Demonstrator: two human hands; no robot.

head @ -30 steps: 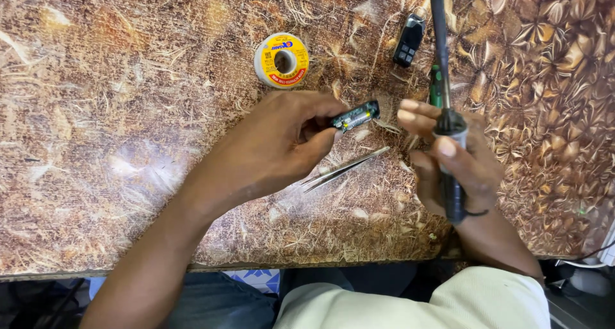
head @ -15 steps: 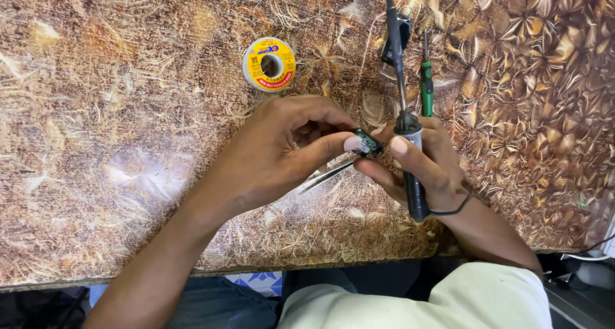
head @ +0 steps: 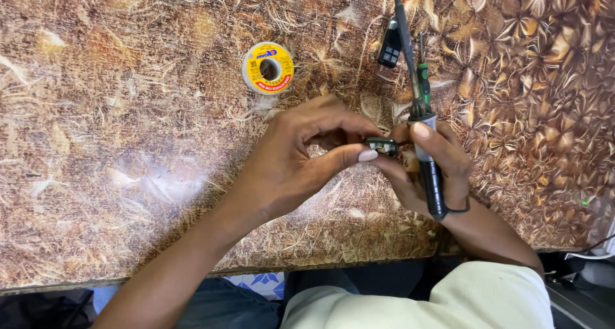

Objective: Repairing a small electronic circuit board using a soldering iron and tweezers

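Left hand (head: 288,162): thumb and forefinger pinched on small dark component (head: 382,145), held just above tabletop (head: 128,143).
Right hand (head: 429,165): wrapped around soldering iron (head: 428,156), fingertips also touching the component.
Iron tip: points away from the person.
Solder spool (head: 268,67): yellow, flat, well apart.
Black key fob (head: 389,44): beside green screwdriver (head: 423,79).

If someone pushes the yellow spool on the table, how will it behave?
The yellow spool lies flat on its round face on the table, so it would probably slide, not roll. It looks small, likely light. Stood on edge, it might roll away.
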